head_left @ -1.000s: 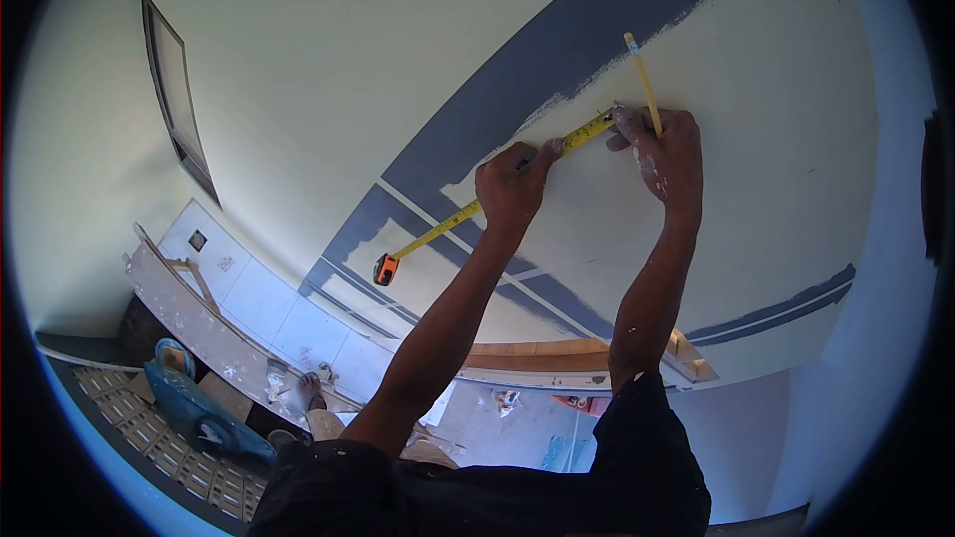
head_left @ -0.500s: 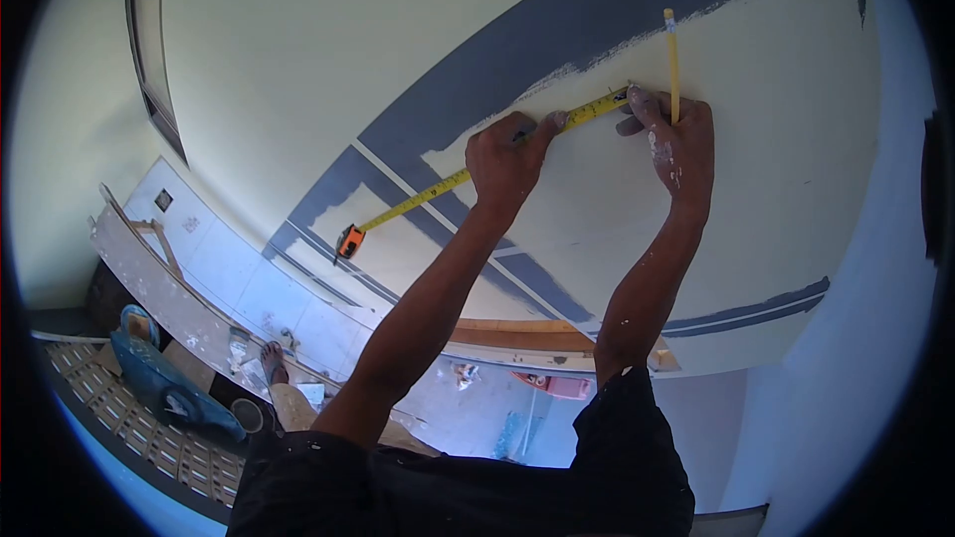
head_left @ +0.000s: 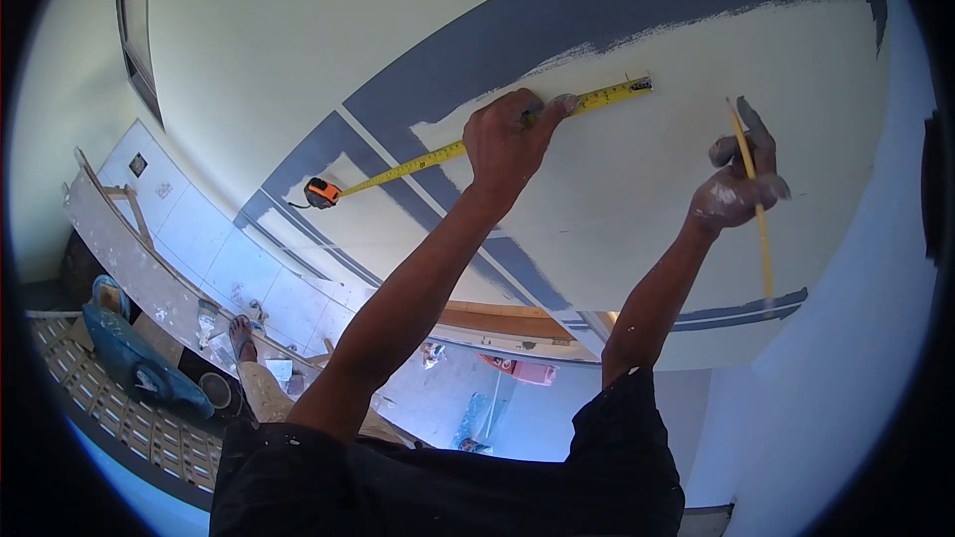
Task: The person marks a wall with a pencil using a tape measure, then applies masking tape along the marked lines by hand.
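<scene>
My left hand [head_left: 505, 144] grips the yellow blade of a tape measure [head_left: 423, 160] and holds it against the painted wall. The blade's metal end [head_left: 642, 85] lies on the pale surface below a dark grey band, while the orange and black case [head_left: 321, 193] hangs at the lower left, away from my hand. To the right, my right hand [head_left: 741, 179] is off the wall end of the tape, fingers closed around a yellow pencil [head_left: 761, 239] whose tip points up. Whitish paint smears mark both hands.
Dark grey bands [head_left: 557, 15] and stripes cross the cream wall [head_left: 249, 30]. At lower left, a paint-spattered plank [head_left: 149, 259] runs past a bare foot [head_left: 242, 336]. A blue-green container [head_left: 134, 348] and a slatted surface [head_left: 95, 388] are beneath. A pink object [head_left: 532, 372] lies on the floor.
My right hand has let go of the tape's end and moved right and down, turning the pencil from upward behind the fingers to tip up. My left hand still holds the blade.
</scene>
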